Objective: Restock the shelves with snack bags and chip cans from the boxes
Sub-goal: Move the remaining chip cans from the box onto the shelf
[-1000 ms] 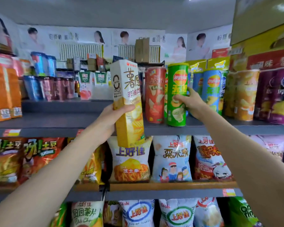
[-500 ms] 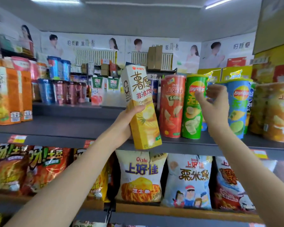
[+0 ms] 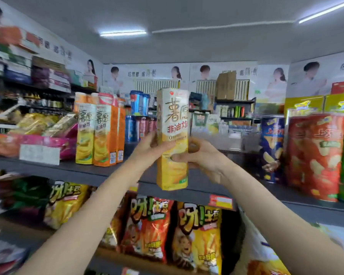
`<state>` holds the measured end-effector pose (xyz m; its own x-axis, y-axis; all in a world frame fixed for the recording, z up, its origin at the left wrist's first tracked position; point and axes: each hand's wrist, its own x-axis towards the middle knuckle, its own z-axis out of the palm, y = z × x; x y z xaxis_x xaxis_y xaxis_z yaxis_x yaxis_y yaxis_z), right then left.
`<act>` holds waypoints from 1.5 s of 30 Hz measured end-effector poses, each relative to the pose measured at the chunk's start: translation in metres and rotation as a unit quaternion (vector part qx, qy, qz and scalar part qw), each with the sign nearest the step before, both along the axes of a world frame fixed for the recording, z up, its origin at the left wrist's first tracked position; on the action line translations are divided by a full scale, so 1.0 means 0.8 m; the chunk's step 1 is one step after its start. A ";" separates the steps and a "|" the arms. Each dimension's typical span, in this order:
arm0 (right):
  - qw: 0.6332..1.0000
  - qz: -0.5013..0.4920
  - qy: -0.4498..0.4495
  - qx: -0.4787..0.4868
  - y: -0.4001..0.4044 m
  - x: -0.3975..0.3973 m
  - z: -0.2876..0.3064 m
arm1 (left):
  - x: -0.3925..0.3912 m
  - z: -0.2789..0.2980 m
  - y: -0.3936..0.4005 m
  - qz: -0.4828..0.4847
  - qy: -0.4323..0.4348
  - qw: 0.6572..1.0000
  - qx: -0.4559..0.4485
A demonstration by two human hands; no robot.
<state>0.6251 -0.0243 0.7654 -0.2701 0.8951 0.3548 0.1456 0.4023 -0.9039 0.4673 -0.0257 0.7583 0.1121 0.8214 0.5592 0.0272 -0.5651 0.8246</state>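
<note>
Both the left hand [image 3: 150, 149] and right hand [image 3: 203, 158] clamped their grip on the yellow chip box [image 3: 172, 139], held upright before the grey shelf [image 3: 68, 171]; best set squarely beside the matching boxes [image 3: 99, 135].

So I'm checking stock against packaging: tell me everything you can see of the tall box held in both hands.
The tall box is a slim, upright carton, apparently printed card: pale top with large brown characters and a red line beneath, yellow lower half picturing chips. It is closed and undented, held in the air in front of the grey shelf. The left hand and right hand grip its middle from either side.
</note>
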 end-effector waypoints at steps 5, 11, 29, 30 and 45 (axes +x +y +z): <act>0.997 -0.080 0.005 0.007 0.108 -0.134 -0.008 | -0.134 -0.009 0.050 0.245 0.116 0.961 0.055; 0.983 -0.180 -0.014 -0.017 0.218 -0.200 -0.018 | -0.204 -0.042 0.120 0.370 0.402 0.832 0.100; 0.936 -0.225 -0.191 0.192 0.073 -0.065 -0.032 | -0.108 -0.056 0.110 0.276 0.233 0.883 0.299; 0.925 -0.239 -0.196 0.221 0.038 -0.026 -0.038 | -0.078 -0.064 0.095 0.239 0.226 0.884 0.333; 0.766 -0.416 -0.397 -0.286 -0.378 0.581 -0.475 | 0.516 -0.466 -0.211 -0.228 0.565 0.769 0.191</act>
